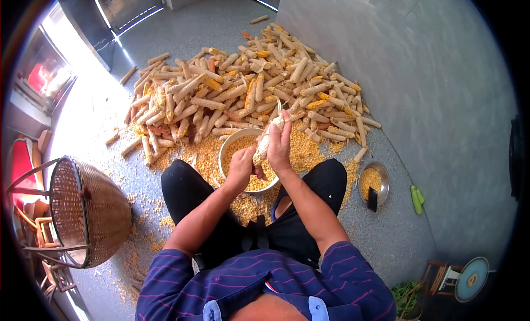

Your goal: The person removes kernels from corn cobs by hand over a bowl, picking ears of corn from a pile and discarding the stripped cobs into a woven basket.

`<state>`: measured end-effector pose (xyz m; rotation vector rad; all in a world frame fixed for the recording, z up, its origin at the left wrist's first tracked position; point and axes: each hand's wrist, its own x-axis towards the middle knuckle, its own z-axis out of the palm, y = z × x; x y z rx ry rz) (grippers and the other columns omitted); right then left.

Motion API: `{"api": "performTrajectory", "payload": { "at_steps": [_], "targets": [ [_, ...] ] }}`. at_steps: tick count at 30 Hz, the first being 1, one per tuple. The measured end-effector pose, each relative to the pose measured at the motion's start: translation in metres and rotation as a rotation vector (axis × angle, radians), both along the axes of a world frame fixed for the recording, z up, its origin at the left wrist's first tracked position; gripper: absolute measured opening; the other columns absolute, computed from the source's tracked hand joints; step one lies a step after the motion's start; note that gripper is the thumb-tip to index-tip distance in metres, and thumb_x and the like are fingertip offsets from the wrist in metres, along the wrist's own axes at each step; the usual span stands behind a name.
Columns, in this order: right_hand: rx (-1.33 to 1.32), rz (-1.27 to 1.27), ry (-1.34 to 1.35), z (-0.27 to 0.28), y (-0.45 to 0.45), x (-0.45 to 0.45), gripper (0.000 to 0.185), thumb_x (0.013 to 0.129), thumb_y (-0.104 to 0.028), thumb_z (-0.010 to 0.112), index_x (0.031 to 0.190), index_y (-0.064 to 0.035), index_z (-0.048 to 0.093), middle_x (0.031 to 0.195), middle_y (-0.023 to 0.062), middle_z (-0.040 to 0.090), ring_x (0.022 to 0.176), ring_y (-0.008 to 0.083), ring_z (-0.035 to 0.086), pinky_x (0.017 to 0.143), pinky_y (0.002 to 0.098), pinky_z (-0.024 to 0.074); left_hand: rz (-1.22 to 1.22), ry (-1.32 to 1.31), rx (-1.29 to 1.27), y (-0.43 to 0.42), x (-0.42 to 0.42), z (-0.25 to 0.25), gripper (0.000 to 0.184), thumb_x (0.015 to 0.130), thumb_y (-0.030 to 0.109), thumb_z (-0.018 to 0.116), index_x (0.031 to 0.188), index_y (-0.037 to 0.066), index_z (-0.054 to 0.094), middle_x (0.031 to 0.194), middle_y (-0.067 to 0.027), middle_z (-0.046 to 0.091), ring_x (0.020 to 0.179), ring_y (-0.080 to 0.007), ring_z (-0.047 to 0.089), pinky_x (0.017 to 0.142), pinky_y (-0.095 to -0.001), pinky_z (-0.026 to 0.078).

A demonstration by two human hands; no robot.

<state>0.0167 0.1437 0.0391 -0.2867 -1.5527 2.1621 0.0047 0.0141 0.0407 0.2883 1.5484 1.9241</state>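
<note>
Over a round pale basin [221, 161] of loose yellow kernels, both hands are on one pale corn cob [266, 144]. My right hand [280, 147] wraps round its upper part, where a strip of husk sticks up. At the cob's lower end my left hand [240, 166] is closed, with the fingers pressed against it. The basin stands on the floor between my knees, with kernels scattered around it. Just beyond lies a large heap of stripped cobs [207, 103], some with yellow kernels left on them.
A tall wicker basket [105, 213] lies tilted at the left. On the right are a metal bowl [385, 177] with kernels and a dark phone-like object [372, 199], green vegetables [416, 199], a scale [472, 279] and a grey wall [441, 100].
</note>
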Motion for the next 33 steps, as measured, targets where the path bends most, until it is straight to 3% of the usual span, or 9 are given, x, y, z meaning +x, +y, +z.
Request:
{"api": "performTrajectory", "payload": {
  "at_steps": [3,9,15,17,22,25,27,30,33],
  "targets": [
    [-0.092,-0.023,0.073,-0.006,-0.003,-0.008,0.049,0.101,-0.020,0.040,0.144,-0.0142,0.018,0.093,0.0080,0.052,0.066,0.0134,0.056,0.058,0.0270,0.0499,0.042,-0.489,0.226,0.003,0.000,0.014,0.037,0.101,0.032,0.038,0.108,-0.001,0.053,0.078,-0.0152,0.059,0.063,-0.0247,0.063,0.058,-0.0386,0.058],
    [-0.077,0.166,-0.131,-0.024,0.005,-0.014,0.044,0.102,-0.035,0.035,0.129,-0.0007,0.044,0.095,0.0194,0.065,0.066,0.0205,0.066,0.057,0.0301,0.0551,-0.242,-0.193,0.080,-0.017,-0.006,-0.005,0.034,0.096,0.035,0.054,0.102,0.002,0.051,0.079,-0.0063,0.061,0.069,-0.0169,0.064,0.066,-0.0295,0.054],
    [0.710,-0.091,-0.360,-0.046,0.014,-0.017,0.061,0.085,-0.005,0.054,0.142,0.0018,0.032,0.139,0.0195,0.042,0.122,0.0245,0.048,0.101,0.0329,0.0374,0.080,-0.315,0.317,-0.070,-0.006,0.045,0.037,0.094,0.032,0.058,0.118,0.006,0.046,0.085,-0.0090,0.061,0.074,-0.0201,0.065,0.069,-0.0347,0.058],
    [0.375,0.123,-0.394,-0.033,0.010,-0.011,0.055,0.086,-0.004,0.055,0.138,0.0033,0.038,0.136,0.0184,0.046,0.122,0.0251,0.048,0.103,0.0327,0.0366,0.189,-0.194,0.347,-0.105,-0.012,0.048,0.030,0.095,0.028,0.056,0.111,0.004,0.048,0.061,-0.0017,0.049,0.045,-0.0146,0.052,0.043,-0.0260,0.047],
    [0.371,0.428,-0.453,-0.031,0.000,-0.007,0.041,0.089,-0.004,0.054,0.128,0.0049,0.049,0.127,0.0160,0.055,0.118,0.0213,0.052,0.099,0.0327,0.0415,0.733,0.077,0.120,-0.242,-0.029,0.080,0.039,0.099,0.037,0.045,0.096,-0.002,0.053,0.048,-0.0002,0.042,0.034,-0.0096,0.036,0.032,-0.0252,0.029],
    [0.480,0.536,-0.493,-0.042,-0.007,-0.012,0.036,0.089,-0.006,0.055,0.124,0.0051,0.053,0.120,0.0151,0.060,0.112,0.0206,0.056,0.096,0.0318,0.0438,1.144,0.137,-0.016,-0.334,-0.037,0.119,0.045,0.099,0.047,0.039,0.095,0.004,0.053,0.057,0.0000,0.048,0.042,-0.0085,0.041,0.038,-0.0226,0.036],
    [0.565,0.573,-0.504,-0.027,-0.010,-0.003,0.034,0.090,-0.008,0.057,0.121,0.0054,0.056,0.114,0.0139,0.063,0.106,0.0202,0.060,0.094,0.0301,0.0456,1.167,-0.149,0.696,-0.414,-0.054,0.119,0.053,0.097,0.055,0.037,0.087,0.005,0.051,0.065,-0.0045,0.055,0.051,-0.0138,0.050,0.052,-0.0277,0.049],
    [0.484,0.562,-0.473,-0.036,-0.009,0.000,0.032,0.091,-0.008,0.057,0.120,0.0041,0.056,0.114,0.0130,0.063,0.106,0.0185,0.059,0.093,0.0284,0.0460,1.583,0.023,0.354,-0.459,-0.069,0.089,0.055,0.098,0.050,0.038,0.100,-0.002,0.055,0.070,-0.0057,0.055,0.068,-0.0170,0.056,0.068,-0.0316,0.052],
    [0.414,0.547,-0.495,-0.034,-0.011,0.004,0.031,0.091,-0.008,0.058,0.119,0.0033,0.057,0.112,0.0107,0.063,0.104,0.0160,0.060,0.091,0.0267,0.0464,1.295,0.155,0.185,-0.399,-0.083,0.037,0.036,0.098,0.031,0.046,0.108,-0.001,0.058,0.064,-0.0039,0.055,0.057,-0.0143,0.054,0.059,-0.0285,0.050]
  ]
}}
